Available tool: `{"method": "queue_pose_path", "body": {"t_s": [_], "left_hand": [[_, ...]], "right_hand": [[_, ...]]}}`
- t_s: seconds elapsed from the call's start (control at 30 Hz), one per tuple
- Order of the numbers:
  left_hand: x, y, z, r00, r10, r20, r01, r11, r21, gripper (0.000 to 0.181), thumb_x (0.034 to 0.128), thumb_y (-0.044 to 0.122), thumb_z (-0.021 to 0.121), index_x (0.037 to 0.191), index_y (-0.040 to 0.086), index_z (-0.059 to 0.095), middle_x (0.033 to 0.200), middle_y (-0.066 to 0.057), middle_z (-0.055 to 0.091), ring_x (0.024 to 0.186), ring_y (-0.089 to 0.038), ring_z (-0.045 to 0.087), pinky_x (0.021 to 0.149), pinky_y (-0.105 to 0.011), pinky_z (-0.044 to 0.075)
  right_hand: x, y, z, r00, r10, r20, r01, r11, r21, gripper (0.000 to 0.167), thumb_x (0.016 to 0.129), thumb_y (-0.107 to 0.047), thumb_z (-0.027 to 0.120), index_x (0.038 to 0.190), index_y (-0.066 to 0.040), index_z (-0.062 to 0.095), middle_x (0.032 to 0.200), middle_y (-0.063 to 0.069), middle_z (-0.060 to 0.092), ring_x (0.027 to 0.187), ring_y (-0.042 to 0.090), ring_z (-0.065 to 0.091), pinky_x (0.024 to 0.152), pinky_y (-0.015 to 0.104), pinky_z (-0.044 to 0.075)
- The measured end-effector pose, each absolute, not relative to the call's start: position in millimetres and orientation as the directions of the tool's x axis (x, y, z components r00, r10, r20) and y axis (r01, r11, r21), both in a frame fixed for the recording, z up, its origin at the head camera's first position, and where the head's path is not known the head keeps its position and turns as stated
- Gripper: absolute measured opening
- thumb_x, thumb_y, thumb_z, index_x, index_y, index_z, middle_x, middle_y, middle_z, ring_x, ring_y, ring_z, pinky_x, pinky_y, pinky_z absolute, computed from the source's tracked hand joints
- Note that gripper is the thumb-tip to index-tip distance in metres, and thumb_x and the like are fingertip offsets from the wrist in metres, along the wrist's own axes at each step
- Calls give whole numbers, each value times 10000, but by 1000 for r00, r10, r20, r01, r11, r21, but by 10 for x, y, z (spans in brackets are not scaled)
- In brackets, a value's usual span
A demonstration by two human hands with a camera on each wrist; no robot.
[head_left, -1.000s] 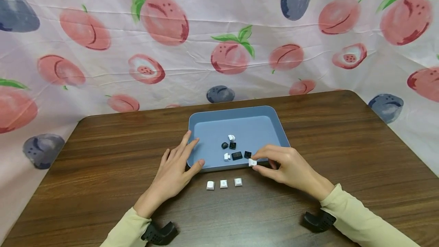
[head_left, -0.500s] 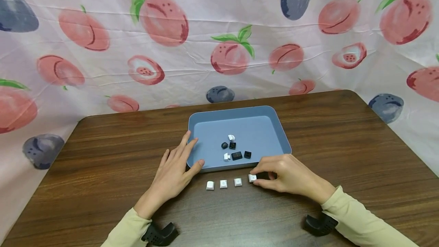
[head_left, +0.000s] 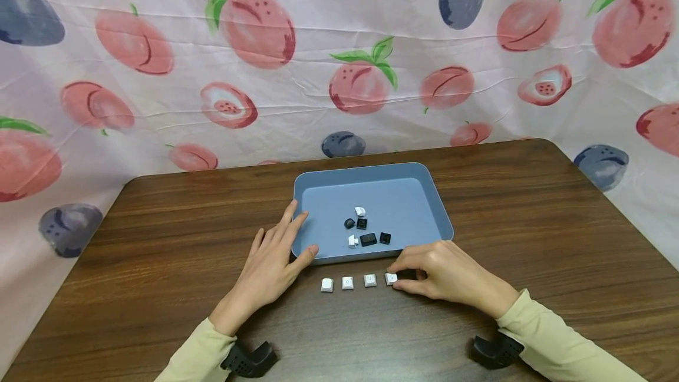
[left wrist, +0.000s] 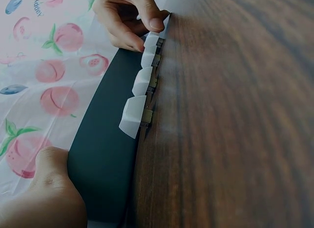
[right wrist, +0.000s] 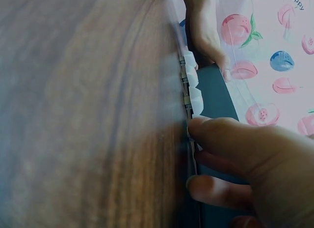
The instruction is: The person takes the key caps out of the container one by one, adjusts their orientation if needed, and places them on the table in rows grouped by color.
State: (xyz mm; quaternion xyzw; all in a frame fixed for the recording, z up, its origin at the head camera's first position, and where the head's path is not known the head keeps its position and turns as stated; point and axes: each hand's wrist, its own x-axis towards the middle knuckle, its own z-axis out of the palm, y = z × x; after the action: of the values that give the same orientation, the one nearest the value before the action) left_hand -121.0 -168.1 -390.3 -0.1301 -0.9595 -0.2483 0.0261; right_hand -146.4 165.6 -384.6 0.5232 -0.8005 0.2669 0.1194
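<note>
My right hand [head_left: 445,269] pinches a white keycap [head_left: 391,279] between thumb and index finger, down at the table in front of the tray. Left of it, three white keycaps [head_left: 347,283] stand in a row, spaced apart. The left wrist view shows a small switch part beneath a white keycap [left wrist: 133,116]. At the left front corner of the blue tray [head_left: 371,259], my left hand [head_left: 267,264] rests with fingers spread and fairly straight. Inside the tray lie several loose keycaps, black ones [head_left: 368,239] and white ones [head_left: 353,241].
The tray sits on a brown wood-grain table [head_left: 212,205]. Behind the table hangs a fruit-print cloth [head_left: 297,105]. Black wrist devices [head_left: 249,361] are on both forearms.
My right hand has brought the white keycap from the tray's front rim down to the table, at the row's right end. The left hand has stayed at the tray corner.
</note>
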Motion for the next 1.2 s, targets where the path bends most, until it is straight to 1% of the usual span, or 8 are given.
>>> {"method": "queue_pose_path", "body": {"t_s": [0.17,0.37,0.63,0.73,0.8,0.93,1.07,1.2], "left_hand": [[-1208,-1684,-3906,-965,237,113,262,842,472,696,1042,533,499,1622,206,294,1731,0,76,1475,-384,362,1180,-711,122],[-1203,-1688,-3920,-965,236,117,263,842,471,697,1043,533,498,1622,205,293,1731,1,76,1474,-382,364,1181,-708,124],[-1202,-1688,-3935,-963,239,123,269,839,472,695,1044,523,503,1621,194,297,1731,-1,75,1479,-385,356,1181,-709,122],[-1207,-1683,-3934,-963,240,123,270,841,469,697,1043,529,499,1621,196,296,1731,0,73,1480,-383,354,1182,-709,123],[-1210,-1678,-3933,-963,241,123,270,842,466,698,1043,536,493,1622,201,295,1731,4,71,1481,-380,353,1182,-708,125],[-1207,-1676,-3935,-963,241,124,270,844,462,697,1043,540,490,1621,203,296,1731,5,72,1480,-380,353,1182,-710,127],[-1197,-1681,-3944,-962,241,126,272,843,464,695,1043,532,496,1620,199,299,1731,1,74,1479,-383,355,1181,-710,129],[-1193,-1684,-3946,-963,240,124,270,842,468,695,1044,529,496,1620,193,300,1732,-9,70,1480,-387,353,1182,-710,126]], "right_hand": [[-1449,1649,-3835,-430,-781,454,-900,327,-289,168,832,-201,849,990,-214,795,910,-166,723,599,-151,425,533,42,342],[-1441,1641,-3832,-432,-778,456,-899,330,-289,169,853,-198,833,1017,-199,793,936,-146,731,596,-145,413,533,44,340],[-1516,1657,-3808,-404,-717,569,-907,232,-351,109,965,-206,722,1017,-132,783,919,-114,723,613,-48,473,560,70,388],[-1591,1667,-3806,-396,-679,618,-908,193,-371,67,949,-132,728,989,-119,780,897,-99,723,615,-11,495,557,94,399],[-1647,1675,-3814,-425,-641,640,-896,198,-397,97,903,-49,749,967,-114,780,865,-94,716,621,-4,501,549,109,405],[-1741,1678,-3820,-545,-572,614,-831,273,-484,180,850,25,763,954,-119,792,832,-108,706,658,-11,521,562,144,436],[-1798,1635,-3808,-665,-572,481,-735,384,-559,157,888,-58,774,1031,-120,793,899,-86,726,683,1,551,595,199,473],[-1852,1548,-3741,-747,-593,300,-633,500,-591,262,925,-169,767,1179,-107,754,1052,-9,745,730,27,579,648,242,482]]}}
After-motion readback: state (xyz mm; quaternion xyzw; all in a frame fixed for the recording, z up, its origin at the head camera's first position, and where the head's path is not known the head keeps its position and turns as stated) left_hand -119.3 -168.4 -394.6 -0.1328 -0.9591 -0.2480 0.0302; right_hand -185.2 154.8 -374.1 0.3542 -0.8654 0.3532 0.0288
